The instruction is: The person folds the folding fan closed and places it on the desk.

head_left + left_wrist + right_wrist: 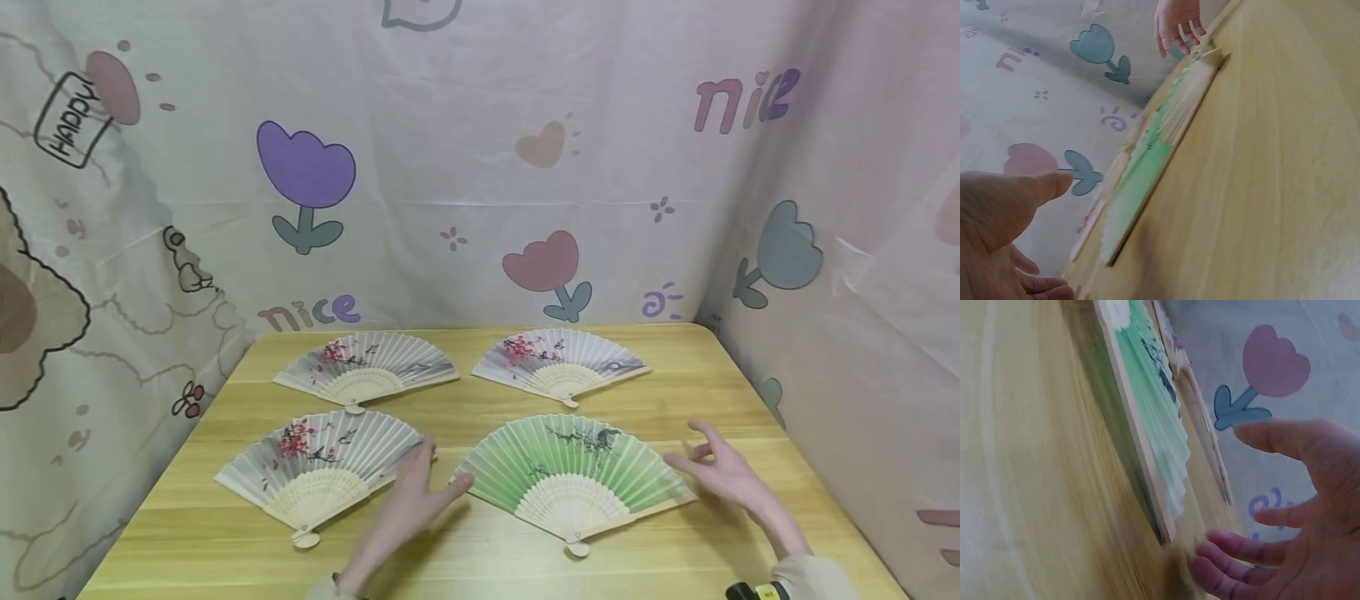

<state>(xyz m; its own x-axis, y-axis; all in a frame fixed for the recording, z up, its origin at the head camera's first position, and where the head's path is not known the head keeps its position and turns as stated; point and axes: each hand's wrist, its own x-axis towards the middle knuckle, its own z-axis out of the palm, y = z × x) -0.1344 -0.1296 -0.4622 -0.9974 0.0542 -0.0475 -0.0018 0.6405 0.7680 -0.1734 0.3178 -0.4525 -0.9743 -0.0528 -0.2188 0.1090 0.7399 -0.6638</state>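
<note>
A green folding fan (570,467) lies spread at the front right of the table, with a dark branch print and pale ribs. My left hand (411,500) hovers between it and a grey-white fan (322,454) with red blossoms, overlapping that fan's right end in the head view; its fingers are extended and the thumb points toward the green fan's left end. Just off the green fan's right end is my right hand (723,475), fingers loosely spread, holding nothing. In the right wrist view the green fan's outer rib (1135,437) stands apart from the fingers.
Two more spread grey-white blossom fans, a left one (367,367) and a right one (558,364), lie along the back of the wooden table (480,567). A printed curtain (450,167) closes off the back and both sides.
</note>
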